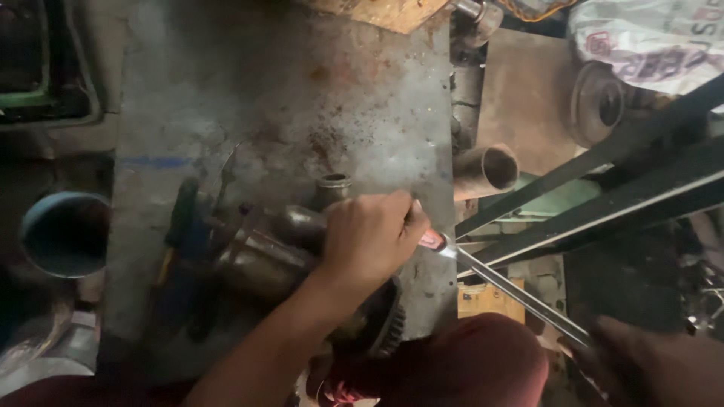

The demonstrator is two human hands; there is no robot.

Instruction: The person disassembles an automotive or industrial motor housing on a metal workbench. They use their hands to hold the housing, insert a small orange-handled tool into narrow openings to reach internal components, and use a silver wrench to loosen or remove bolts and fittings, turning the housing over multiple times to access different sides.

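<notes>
Left hand [373, 237] clenched over metal shaft assembly [275, 252] lying on counter [302, 98], gear [385, 332] end nearest | right hand [648, 362] blurred at frame edge, appears to grip long steel rod [513, 290]; rod tip beside left fingers | assembly looks intact, work judged early | counter stained steel; dim workshop, pipe [486, 172], sack [648, 41] nearby.

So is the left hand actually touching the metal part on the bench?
Touching. The head view shows the left hand closed over the metal part, covering its right end, no gap visible.
</notes>
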